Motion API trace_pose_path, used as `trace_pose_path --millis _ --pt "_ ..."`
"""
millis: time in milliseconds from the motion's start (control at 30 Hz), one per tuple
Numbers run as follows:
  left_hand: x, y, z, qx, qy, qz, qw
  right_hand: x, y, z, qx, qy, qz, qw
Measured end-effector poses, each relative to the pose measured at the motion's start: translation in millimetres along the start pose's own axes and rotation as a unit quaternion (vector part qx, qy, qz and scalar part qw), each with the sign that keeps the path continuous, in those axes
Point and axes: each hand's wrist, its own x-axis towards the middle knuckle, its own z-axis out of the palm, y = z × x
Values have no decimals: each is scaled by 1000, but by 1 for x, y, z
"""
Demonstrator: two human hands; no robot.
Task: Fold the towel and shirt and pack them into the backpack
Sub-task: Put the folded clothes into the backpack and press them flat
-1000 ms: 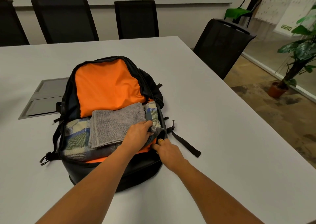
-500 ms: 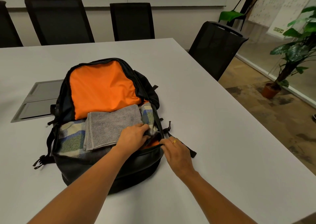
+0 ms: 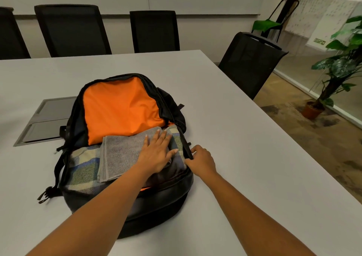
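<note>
Head view: left hand (image 3: pixel 156 154) has opened flat onto towel (image 3: pixel 121 154); right hand (image 3: pixel 201 161) pinches backpack (image 3: pixel 156 206) rim.

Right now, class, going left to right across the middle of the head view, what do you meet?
Panel → towel → left hand, flat on the towel → right hand, gripping the backpack → pot.

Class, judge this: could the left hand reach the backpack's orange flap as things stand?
Probably yes. The left hand lies flat on the towel, and the orange flap lies open just beyond it, with nothing between.
</note>
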Motion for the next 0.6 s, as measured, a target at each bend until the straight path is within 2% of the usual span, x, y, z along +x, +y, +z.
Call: trace_pose_path --millis 167,333,500,600 --pt "6 0 16 45 -37 -32 998 5 -1 -4 -19 67 -17 997" --pt "10 6 24 92 -35 -51 994 5 -10 -1 36 107 -22 993" --pt "18 10 27 116 -42 -70 990 -2 -9 0 43 105 -34 993" --pt "19 12 30 117 -19 -61 991 -5 -3 -3 39 73 -29 996"
